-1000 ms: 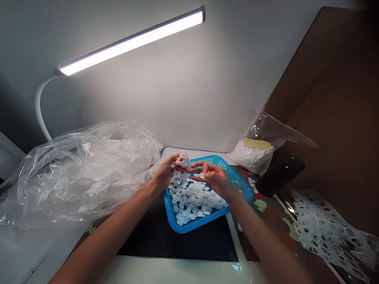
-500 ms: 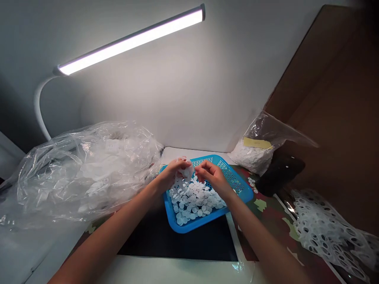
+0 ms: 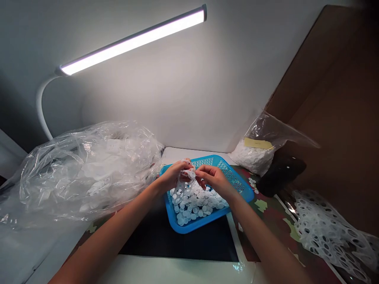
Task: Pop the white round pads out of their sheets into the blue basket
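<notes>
My left hand (image 3: 171,177) is closed on a strip of white punched sheet (image 3: 182,185) that hangs down over a blue basket (image 3: 237,185). My right hand (image 3: 213,179) pinches the top of the same strip next to the left fingers, at a small white disc. Many loose white discs (image 3: 197,203) lie in the basket below both hands.
A large clear plastic bag (image 3: 79,169) of white sheets fills the left side. A smaller bag of white pieces (image 3: 256,154) sits behind the basket on the right. A heap of punched-out sheet (image 3: 322,228) lies at the right. A lamp bar (image 3: 133,39) hangs overhead; brown board (image 3: 334,98) stands right.
My right hand went from spread fingers holding a disc to a pinch against the strip. Both hands came together and dropped slightly toward the basket.
</notes>
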{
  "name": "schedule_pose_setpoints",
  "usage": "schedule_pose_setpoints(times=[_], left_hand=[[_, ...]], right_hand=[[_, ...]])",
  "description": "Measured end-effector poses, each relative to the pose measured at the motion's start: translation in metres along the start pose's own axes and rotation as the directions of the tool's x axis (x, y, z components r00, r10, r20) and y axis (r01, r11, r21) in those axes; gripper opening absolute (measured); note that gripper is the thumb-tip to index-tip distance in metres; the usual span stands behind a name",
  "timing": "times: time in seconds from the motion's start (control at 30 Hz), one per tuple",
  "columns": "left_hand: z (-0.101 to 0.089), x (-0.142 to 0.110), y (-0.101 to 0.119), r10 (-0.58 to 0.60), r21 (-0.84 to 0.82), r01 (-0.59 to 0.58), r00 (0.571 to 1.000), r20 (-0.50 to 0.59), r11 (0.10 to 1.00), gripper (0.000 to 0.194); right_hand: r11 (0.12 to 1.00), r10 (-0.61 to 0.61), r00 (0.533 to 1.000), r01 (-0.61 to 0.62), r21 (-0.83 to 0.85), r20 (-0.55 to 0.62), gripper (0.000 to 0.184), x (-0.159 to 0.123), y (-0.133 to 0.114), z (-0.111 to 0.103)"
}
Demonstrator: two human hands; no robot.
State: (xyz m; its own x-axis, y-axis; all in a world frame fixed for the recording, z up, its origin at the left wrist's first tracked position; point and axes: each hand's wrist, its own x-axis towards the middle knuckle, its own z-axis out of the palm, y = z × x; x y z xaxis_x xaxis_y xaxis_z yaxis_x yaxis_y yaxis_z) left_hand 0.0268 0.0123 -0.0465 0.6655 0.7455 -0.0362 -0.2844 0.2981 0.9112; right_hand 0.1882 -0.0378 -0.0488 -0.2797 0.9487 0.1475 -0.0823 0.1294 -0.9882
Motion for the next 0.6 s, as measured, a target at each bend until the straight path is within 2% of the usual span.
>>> schedule_pose_setpoints(times=[0.37,0.6], left_hand=[[0.0032,-0.0039,0.0011,0.069,0.027,-0.068,0.997,-0.043,0.997,0.025],[0.0017,-0.0047,-0.0009,0.07,0.053,-0.069,0.997,-0.012,0.996,0.024]], right_hand=[[0.998,0.036,0.999,-0.035,0.048,-0.02,0.025,-0.0001,0.0016,0.0013],[0.996,0.067,0.998,-0.068,0.052,0.022,0.028,0.0,-0.0001,0.0003]])
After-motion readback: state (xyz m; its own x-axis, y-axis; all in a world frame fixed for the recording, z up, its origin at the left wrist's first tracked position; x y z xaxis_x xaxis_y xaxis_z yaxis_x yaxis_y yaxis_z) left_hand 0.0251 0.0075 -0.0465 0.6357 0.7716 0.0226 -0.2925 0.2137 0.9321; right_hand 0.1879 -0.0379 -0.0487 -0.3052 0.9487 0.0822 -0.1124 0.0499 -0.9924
